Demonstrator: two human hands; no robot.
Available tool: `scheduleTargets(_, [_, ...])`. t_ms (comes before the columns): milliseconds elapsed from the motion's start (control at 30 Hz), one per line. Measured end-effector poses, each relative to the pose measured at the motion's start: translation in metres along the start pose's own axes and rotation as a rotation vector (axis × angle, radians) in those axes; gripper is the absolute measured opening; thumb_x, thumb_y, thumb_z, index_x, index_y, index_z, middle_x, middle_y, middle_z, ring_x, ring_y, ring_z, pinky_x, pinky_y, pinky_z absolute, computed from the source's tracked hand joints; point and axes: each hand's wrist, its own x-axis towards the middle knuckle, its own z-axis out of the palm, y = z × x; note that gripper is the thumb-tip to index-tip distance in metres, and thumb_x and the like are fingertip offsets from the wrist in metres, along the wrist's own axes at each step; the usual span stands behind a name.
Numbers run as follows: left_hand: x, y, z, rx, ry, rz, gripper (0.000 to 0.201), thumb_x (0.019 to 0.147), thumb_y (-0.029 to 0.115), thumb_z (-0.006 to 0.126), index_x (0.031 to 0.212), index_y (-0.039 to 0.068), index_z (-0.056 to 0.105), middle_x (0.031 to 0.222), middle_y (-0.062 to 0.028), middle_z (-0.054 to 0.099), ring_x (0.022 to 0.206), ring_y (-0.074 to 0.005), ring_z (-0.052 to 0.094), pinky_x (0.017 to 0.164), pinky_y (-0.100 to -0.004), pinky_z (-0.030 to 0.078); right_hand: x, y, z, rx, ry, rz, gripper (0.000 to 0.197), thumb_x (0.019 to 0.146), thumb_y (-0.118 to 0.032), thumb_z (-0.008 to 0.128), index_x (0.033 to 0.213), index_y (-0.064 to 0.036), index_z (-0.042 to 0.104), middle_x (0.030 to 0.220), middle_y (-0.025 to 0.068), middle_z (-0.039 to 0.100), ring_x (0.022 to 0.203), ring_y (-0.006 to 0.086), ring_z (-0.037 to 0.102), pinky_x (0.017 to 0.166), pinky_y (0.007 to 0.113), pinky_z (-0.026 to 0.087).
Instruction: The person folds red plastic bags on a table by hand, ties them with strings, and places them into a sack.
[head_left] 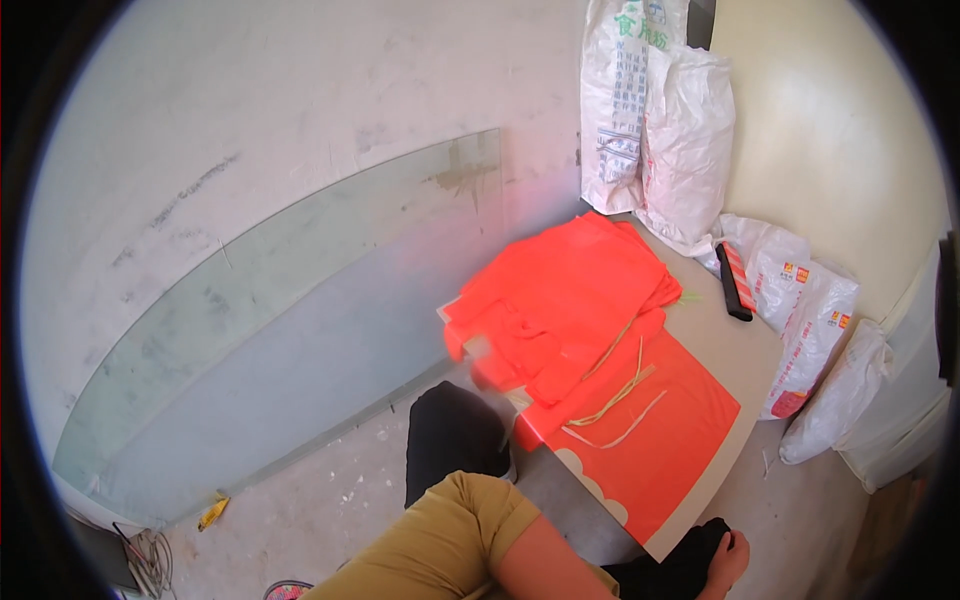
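A clouded, curve-topped panel (300, 290) stands against the wall beside a tan table (738, 375), whose far edge is lined with bulging white sacks (688, 145). A pile of red fabric (565, 290) covers the table's far end and spills over its left edge, while a flat red sheet (665, 430) reaches toward the near corner. A mustard sleeve (425, 530) crosses the foreground, the left hand out of view and its grip impossible to tell. Just off the near corner, the right hand (728, 565) rests at a black-clad knee (670, 568), fingers curled; whether they grasp anything cannot be told. A black-and-striped object (735, 285) lies by the right corner, and thin yellowish strips (606, 405) cross the sheet.
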Motion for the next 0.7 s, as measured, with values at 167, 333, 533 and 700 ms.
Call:
scheduleTargets(167, [-0.0001, 0.0006, -0.0005, 0.001, 0.004, -0.007, 0.034, 0.094, 0.038, 0.059, 0.098, 0.005, 0.065, 0.099, -0.0120, 0.067, 0.084, -0.0263, 0.064, 0.072, -0.0398, 0.049, -0.0003, -0.0006, -0.0033, -0.023, 0.004, -0.007, 0.020, 0.090, -0.018, 0.059, 0.098, -0.0013, 0.065, 0.092, 0.0170, 0.066, 0.086, 0.0354, 0.062, 0.078, 0.042, 0.050])
scheduleTargets(333, [-0.0021, 0.0025, -0.0028, 0.006, 0.008, -0.015, 0.034, 0.094, 0.038, 0.059, 0.098, 0.005, 0.065, 0.099, -0.0120, 0.068, 0.084, -0.0265, 0.064, 0.072, -0.0399, 0.050, 0.0012, 0.0039, -0.0007, -0.030, -0.019, -0.007, 0.020, 0.090, -0.019, 0.059, 0.098, -0.0015, 0.065, 0.093, 0.0168, 0.066, 0.086, 0.0353, 0.062, 0.078, 0.042, 0.050])
scheduleTargets(533, [-0.0031, 0.0030, -0.0039, 0.005, 0.013, -0.022, 0.035, 0.094, 0.039, 0.059, 0.098, 0.005, 0.065, 0.099, -0.0121, 0.068, 0.084, -0.0267, 0.064, 0.072, -0.0401, 0.050, 0.0006, -0.0013, -0.0026, -0.034, -0.004, -0.001, 0.020, 0.090, -0.019, 0.059, 0.097, -0.0016, 0.065, 0.093, 0.0166, 0.066, 0.086, 0.0350, 0.062, 0.078, 0.042, 0.050])
scheduleTargets(700, [-0.0034, 0.0038, -0.0026, 0.005, 0.013, -0.025, 0.035, 0.094, 0.039, 0.059, 0.099, 0.005, 0.065, 0.100, -0.0122, 0.068, 0.084, -0.0268, 0.064, 0.072, -0.0403, 0.050, 0.0014, 0.0002, -0.0026, -0.022, -0.019, 0.004, 0.020, 0.090, -0.019, 0.059, 0.097, -0.0014, 0.065, 0.092, 0.0167, 0.066, 0.086, 0.0349, 0.062, 0.078, 0.042, 0.050])
